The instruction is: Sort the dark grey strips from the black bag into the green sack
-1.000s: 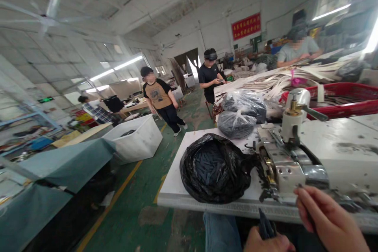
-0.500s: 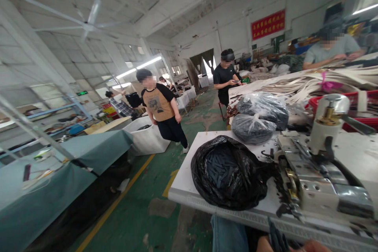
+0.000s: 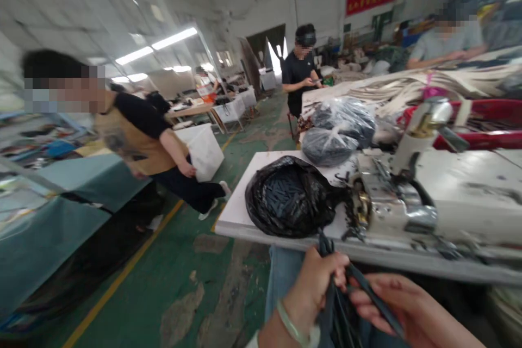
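Note:
My left hand [image 3: 312,280], a pale bangle [image 3: 290,323] on its wrist, is closed around dark fabric strips [image 3: 325,244] that poke out above the fist. Beside it, my right hand [image 3: 397,296] pinches one long dark strip [image 3: 377,302] that slants down to the right. More dark material hangs between the hands over my lap; its exact form is blurred. Just beyond my hands, on the white table [image 3: 232,220], sits an open black plastic bag [image 3: 261,217] filled with small dark strips [image 3: 285,190]. A sewing machine [image 3: 408,201] stands right of the bag.
Clear plastic bags [image 3: 330,147] of dark pieces lie behind the black bag. A red basket [image 3: 489,138] and pale strips [image 3: 379,84] are at the back right. A person [image 3: 147,136] walks in the aisle at left, beside a blue-green covered table [image 3: 85,185]. Others work farther off.
My view has swung downward, bringing both hands and forearms fully into sight with the dark strips. The person in the aisle has come closer and moved left.

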### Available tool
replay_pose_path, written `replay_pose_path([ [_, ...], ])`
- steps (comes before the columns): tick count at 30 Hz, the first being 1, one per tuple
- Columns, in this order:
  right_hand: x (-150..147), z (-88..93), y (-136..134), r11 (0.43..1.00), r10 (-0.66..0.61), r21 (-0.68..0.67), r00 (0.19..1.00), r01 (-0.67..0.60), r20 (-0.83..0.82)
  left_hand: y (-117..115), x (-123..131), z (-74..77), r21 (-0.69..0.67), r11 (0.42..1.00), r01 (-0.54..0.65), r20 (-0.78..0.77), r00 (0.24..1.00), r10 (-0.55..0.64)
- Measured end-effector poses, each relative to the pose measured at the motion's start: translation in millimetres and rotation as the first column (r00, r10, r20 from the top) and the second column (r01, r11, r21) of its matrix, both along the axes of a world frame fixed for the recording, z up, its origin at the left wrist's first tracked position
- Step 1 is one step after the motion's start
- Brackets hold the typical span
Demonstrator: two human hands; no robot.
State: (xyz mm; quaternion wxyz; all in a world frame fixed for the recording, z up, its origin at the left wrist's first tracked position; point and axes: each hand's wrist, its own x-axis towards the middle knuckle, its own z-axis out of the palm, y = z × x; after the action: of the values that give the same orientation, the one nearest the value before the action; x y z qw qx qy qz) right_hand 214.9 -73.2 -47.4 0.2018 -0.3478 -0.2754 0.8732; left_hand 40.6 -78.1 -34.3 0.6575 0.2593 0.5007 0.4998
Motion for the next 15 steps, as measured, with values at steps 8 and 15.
replay_pose_path([
  [8, 11, 14.5, 16, 0.991, -0.013, -0.134, 0.958, -0.027, -0.286, 16, -13, 18.4, 0.023, 0.994, 0.103, 0.012, 0.995, -0.103],
  [15, -3, 7.5, 20, 0.958, -0.024, 0.286, 0.999, 0.031, -0.030, 18, -6, 16.3, -0.030, 0.992, 0.126, -0.019, 0.992, -0.126],
])
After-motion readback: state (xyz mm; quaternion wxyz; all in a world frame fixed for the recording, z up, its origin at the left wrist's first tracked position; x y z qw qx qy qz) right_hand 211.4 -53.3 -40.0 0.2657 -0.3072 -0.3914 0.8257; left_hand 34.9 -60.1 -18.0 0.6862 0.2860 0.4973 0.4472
